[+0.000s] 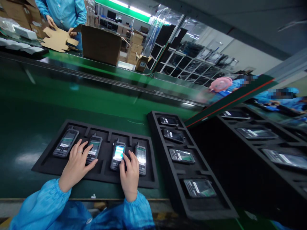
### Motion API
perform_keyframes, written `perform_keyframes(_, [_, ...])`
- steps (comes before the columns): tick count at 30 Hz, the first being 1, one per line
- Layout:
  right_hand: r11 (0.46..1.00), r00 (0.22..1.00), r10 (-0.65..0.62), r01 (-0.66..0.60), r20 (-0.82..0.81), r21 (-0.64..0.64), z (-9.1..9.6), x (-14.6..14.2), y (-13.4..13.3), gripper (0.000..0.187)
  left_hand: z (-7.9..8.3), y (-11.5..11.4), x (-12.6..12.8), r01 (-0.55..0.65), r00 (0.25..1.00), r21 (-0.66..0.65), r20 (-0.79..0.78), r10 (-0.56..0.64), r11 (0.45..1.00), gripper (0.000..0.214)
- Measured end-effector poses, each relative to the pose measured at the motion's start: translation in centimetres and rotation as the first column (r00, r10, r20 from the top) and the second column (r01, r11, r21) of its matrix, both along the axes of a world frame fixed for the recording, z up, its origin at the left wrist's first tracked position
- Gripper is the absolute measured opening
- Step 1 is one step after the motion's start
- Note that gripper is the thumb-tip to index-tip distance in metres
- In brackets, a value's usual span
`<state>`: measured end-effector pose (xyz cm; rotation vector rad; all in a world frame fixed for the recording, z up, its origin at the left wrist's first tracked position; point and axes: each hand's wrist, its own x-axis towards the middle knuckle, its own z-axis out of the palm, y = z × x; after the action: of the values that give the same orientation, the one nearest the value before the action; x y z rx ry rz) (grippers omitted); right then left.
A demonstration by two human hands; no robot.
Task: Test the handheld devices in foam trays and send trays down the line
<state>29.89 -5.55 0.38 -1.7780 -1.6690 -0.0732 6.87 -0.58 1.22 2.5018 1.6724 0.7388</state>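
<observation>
A black foam tray [103, 174] lies on the green bench in front of me, with several handheld radio phones in its slots. My left hand [76, 164] is spread between the leftmost phone [66, 142] and the second phone [95, 145], fingertips over the second one's edge. My right hand [130, 172] rests at the third phone [118, 155], whose screen is lit; a finger touches or hovers at its right edge. The hand partly covers the rightmost phone [141, 156], whose screen shows a pale reflection. Both hands are open and hold nothing.
A second foam tray [177, 204] with several phones stands to the right, and further trays of phones [256, 132] lie beyond it. Across the bench a co-worker [63, 14] handles cardboard beside a brown box [100, 44]. A red-edged green divider [230, 100] slants at right.
</observation>
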Motion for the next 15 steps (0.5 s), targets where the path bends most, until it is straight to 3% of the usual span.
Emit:
perform_keyframes(10, [1.0,1.0,0.009,-0.009,-0.016,0.003,0.09,0.0,0.06,0.03,-0.07,0.05,-0.02,-0.003,1.0,-0.007,0.015,0.003,1.0,0.053])
perform_keyframes(15, [1.0,0.997,0.01,-0.009,-0.074,0.015,0.52,-0.3,-0.16,0.029,0.24,0.03,0.06,0.004,0.991,-0.038,0.131,0.001,0.999,0.049])
